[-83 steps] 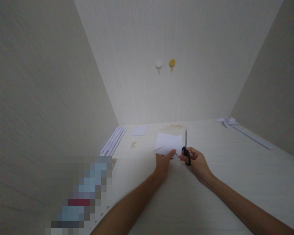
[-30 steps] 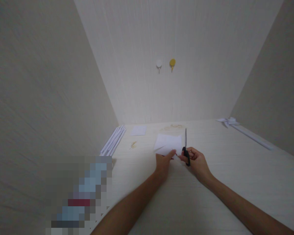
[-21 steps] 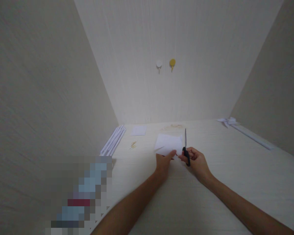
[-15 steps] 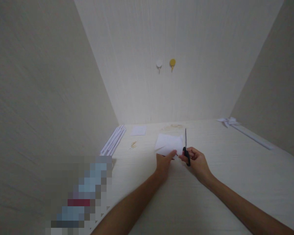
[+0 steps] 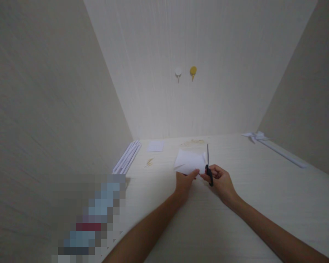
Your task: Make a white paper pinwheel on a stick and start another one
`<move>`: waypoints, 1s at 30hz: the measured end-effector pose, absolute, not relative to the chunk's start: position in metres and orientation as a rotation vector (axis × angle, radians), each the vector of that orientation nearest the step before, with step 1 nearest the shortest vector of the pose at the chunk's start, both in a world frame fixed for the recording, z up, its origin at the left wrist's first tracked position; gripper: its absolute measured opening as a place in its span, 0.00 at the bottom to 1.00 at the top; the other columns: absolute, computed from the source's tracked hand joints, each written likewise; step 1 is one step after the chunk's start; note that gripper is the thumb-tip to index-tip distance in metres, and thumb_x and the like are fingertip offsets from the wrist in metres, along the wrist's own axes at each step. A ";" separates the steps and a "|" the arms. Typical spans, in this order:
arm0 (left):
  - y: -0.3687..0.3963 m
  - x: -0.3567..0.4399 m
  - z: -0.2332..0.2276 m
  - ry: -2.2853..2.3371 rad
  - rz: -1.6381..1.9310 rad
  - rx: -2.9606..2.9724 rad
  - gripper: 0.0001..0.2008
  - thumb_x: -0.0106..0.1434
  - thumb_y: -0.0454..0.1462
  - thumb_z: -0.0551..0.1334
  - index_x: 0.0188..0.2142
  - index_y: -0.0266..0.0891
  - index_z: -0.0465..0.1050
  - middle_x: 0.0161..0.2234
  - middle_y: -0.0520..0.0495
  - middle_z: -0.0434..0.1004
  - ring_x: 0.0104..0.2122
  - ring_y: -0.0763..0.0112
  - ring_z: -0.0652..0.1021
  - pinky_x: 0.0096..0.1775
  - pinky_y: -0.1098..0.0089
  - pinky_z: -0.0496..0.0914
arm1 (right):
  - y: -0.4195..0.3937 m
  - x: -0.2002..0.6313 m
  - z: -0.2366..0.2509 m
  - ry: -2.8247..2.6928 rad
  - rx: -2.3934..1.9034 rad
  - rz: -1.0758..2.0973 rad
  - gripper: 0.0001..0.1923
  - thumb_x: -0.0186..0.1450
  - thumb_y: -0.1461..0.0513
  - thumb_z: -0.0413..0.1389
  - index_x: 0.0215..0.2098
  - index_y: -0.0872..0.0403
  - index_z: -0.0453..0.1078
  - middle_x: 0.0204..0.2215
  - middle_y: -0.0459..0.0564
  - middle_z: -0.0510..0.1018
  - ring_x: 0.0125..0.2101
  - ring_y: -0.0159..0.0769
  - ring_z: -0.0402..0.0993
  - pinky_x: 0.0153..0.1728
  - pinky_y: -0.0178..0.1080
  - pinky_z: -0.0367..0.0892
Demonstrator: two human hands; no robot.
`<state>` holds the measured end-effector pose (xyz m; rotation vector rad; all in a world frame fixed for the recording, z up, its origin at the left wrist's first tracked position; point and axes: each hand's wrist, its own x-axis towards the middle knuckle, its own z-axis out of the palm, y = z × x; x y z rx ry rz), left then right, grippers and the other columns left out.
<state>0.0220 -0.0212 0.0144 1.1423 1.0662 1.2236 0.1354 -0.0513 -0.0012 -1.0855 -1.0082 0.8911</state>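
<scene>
A white sheet of paper (image 5: 190,160) is pinched at its lower edge by my left hand (image 5: 185,182), thumb on top and the other fingers mostly hidden beneath. A slit or fold shows near the paper's left edge. My right hand (image 5: 220,182) is closed around the black handles of a pair of scissors (image 5: 209,171). Their metal blades point away from me, just beside the paper's right edge, and look nearly closed together. The right fingertips are close to the paper's lower right corner; whether they touch it I cannot tell.
Rolled or folded paper strips (image 5: 127,157) lie along the left wall. A small square paper (image 5: 155,146) and thin yellowish bits (image 5: 149,162) are near them. Paper scraps (image 5: 255,136) and a long white strip (image 5: 283,154) lie at right. Two hooks, white (image 5: 178,72) and yellow (image 5: 193,71), hang on the back wall.
My left hand and the paper have shifted very slightly to the right, toward the scissors. The right hand and scissors have hardly moved.
</scene>
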 end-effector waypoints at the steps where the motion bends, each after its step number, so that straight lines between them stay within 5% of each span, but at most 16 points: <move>1: -0.021 0.022 0.014 1.073 1.223 1.144 0.08 0.40 0.36 0.65 0.16 0.34 0.69 0.16 0.51 0.70 0.17 0.75 0.69 0.22 0.74 0.63 | -0.051 0.135 -0.001 -1.006 -1.092 0.889 0.16 0.40 0.62 0.64 0.20 0.56 0.61 0.15 0.39 0.65 0.17 0.24 0.60 0.17 0.28 0.54; 11: 0.010 0.011 0.000 1.071 1.501 0.854 0.12 0.40 0.37 0.66 0.25 0.32 0.71 0.23 0.48 0.74 0.21 0.73 0.73 0.23 0.74 0.67 | -0.054 0.138 -0.001 -1.019 -1.190 1.109 0.15 0.44 0.56 0.61 0.23 0.56 0.63 0.17 0.43 0.69 0.17 0.24 0.61 0.16 0.28 0.52; 30: 0.024 0.000 0.004 1.009 1.604 0.741 0.11 0.43 0.36 0.63 0.26 0.30 0.70 0.22 0.47 0.74 0.19 0.74 0.74 0.19 0.76 0.67 | -0.064 0.135 0.009 -1.276 -1.361 1.255 0.18 0.46 0.51 0.58 0.17 0.57 0.62 0.10 0.43 0.68 0.09 0.22 0.54 0.10 0.28 0.45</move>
